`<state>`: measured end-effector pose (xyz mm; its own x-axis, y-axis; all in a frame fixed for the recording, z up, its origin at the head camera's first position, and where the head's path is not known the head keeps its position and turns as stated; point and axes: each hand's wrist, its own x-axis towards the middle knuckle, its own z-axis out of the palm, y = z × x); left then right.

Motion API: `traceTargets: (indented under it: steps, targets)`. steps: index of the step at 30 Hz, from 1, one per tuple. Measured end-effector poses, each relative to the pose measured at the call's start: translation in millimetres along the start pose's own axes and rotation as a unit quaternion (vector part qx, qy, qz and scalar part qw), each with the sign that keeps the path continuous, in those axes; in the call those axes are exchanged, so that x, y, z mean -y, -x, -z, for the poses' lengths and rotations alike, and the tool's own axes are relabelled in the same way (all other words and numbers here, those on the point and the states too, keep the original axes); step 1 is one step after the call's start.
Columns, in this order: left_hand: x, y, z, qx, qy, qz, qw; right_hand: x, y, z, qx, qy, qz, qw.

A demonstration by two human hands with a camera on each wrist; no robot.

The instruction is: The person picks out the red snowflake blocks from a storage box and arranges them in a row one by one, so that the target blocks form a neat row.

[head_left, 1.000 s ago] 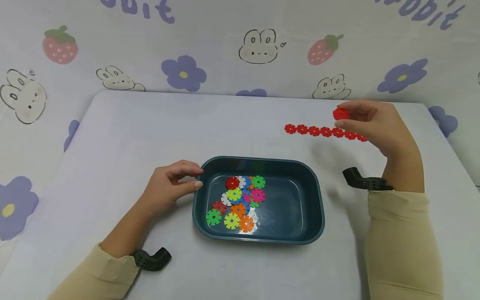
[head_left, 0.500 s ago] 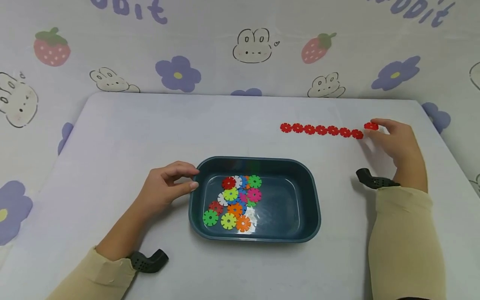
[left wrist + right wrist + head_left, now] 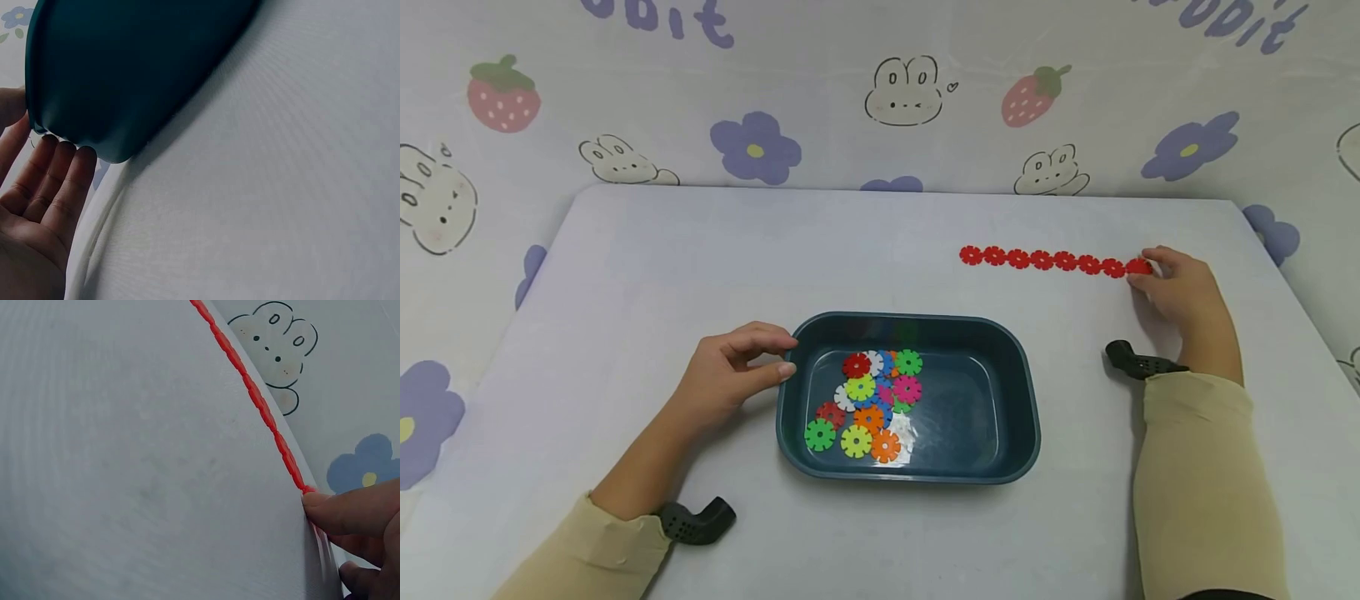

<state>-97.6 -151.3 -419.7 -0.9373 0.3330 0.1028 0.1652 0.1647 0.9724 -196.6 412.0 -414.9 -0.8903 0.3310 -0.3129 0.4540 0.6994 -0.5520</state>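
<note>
My right hand (image 3: 1183,287) pinches a red notched plastic disc (image 3: 1138,266) between thumb and fingers at the right end of a row of red discs (image 3: 1041,260). The held disc lies level with the row and appears to meet its last disc. In the right wrist view the row (image 3: 256,397) runs as a line up to the thumb of that hand (image 3: 356,519). My left hand (image 3: 726,371) rests its fingertips against the left rim of a dark teal tray (image 3: 981,400). Its fingers are extended below the tray wall (image 3: 125,75) in the left wrist view.
Inside the tray, several notched discs (image 3: 868,417) in green, yellow, orange, pink, blue, white and red lie heaped at the left. A white table (image 3: 662,242) bears everything, with a patterned cloth (image 3: 820,83) behind its far edge.
My right hand has moved right, then down and slightly left, carrying the red disc from above the row to its right end. The left hand keeps its place at the tray.
</note>
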Motion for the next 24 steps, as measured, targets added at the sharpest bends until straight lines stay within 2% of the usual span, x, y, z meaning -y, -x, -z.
traceTargets:
  steps: [7,15,24]
  targets:
    - [1.5,0.9,0.3,0.003,-0.005,0.000,1.0000,-3.6,-3.8,-3.4,-0.008,0.010,-0.001,1.000]
    - [2.9,0.3,0.0,0.002,0.004,0.003,1.0000,-6.2,-2.9,-2.2,-0.018,0.017,0.023,0.999]
    - [-0.4,-0.1,0.1,0.000,0.000,0.004,1.0000,-5.1,-5.3,-2.2,-0.023,0.023,0.027,0.999]
